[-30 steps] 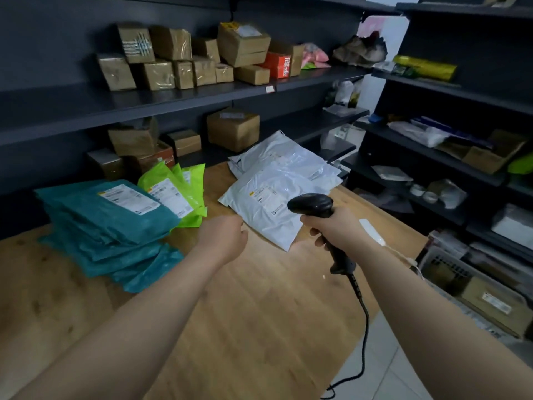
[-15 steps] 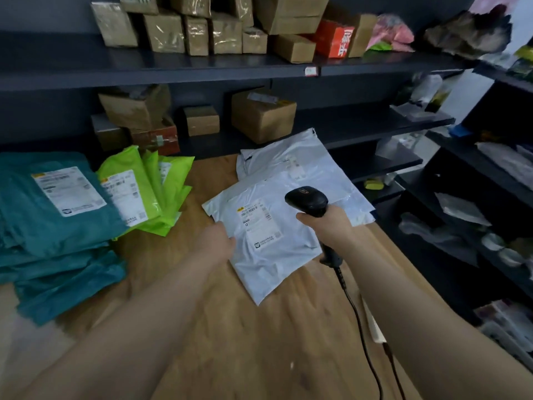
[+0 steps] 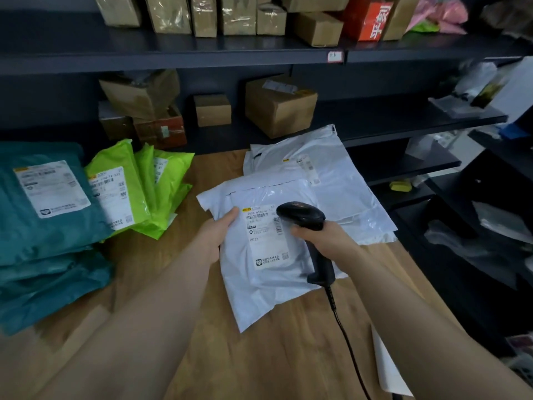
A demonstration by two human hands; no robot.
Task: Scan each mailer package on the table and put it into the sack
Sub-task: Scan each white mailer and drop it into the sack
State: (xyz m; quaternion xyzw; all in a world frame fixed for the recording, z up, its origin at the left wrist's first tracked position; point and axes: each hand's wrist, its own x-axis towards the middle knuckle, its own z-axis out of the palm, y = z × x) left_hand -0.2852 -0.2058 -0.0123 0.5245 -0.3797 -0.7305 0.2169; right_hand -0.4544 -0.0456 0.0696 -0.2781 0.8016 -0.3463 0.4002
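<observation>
The left hand (image 3: 217, 238) has closed its fingers on the left edge of the top white mailer (image 3: 259, 287), centre frame on the counter (image 3: 274, 365). The right hand (image 3: 327, 241) grips the scanner (image 3: 301, 215), now raised over the label (image 3: 266, 241). The scan appears to be in progress; bagging is still to come.

Top white mailer (image 3: 259, 290), label up, just beneath your scanner (image 3: 302, 216).
Its far end overlaps the white pile (image 3: 340, 180) behind it; lime-green mailers (image 3: 161, 194) and stacked teal ones (image 3: 43, 235) lie to its left.
</observation>
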